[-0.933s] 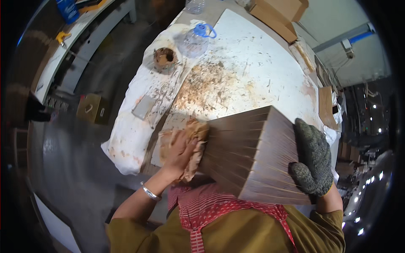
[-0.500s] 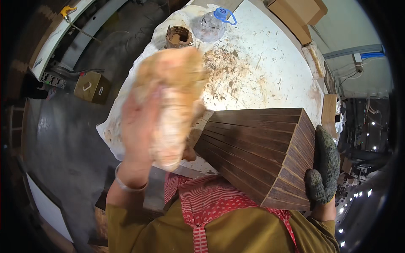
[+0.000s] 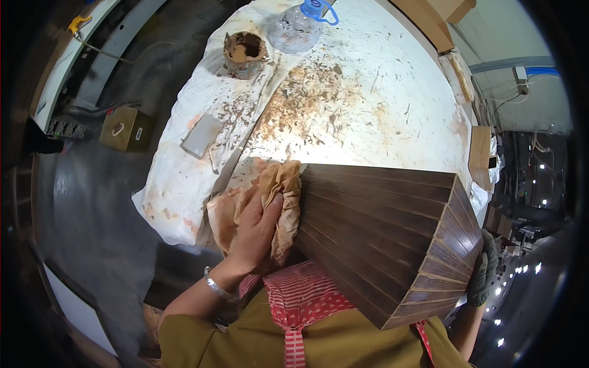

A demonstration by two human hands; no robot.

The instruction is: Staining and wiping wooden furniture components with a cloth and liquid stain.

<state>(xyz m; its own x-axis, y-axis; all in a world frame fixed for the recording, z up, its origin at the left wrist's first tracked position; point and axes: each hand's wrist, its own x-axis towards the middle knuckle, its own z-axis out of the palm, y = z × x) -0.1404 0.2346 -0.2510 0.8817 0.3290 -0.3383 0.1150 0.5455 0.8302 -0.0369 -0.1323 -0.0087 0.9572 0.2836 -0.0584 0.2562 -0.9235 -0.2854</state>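
A stained, pale orange-brown cloth is bunched in my bare left hand. The fingers are closed round it, and it presses against the narrow left end of a dark brown tapered wooden piece. Long wooden strips with thin lighter seams run along this piece. It lies tilted in front of me, over the table's near edge. At its wide right end is my right hand in a grey-green knitted glove, holding it from the far side. Most of that hand's fingers are hidden behind the wood.
A white-covered table carries brown stains and flakes. On it stand a crusted brown pot, a clear bottle with a blue handled cap, and a small grey block. Cardboard lies at the far right; a box sits on the floor.
My left hand, raised and blurred before, has come down with the cloth to the narrow end of the wooden piece. The piece has turned slightly, and my gloved hand has slipped further behind it.
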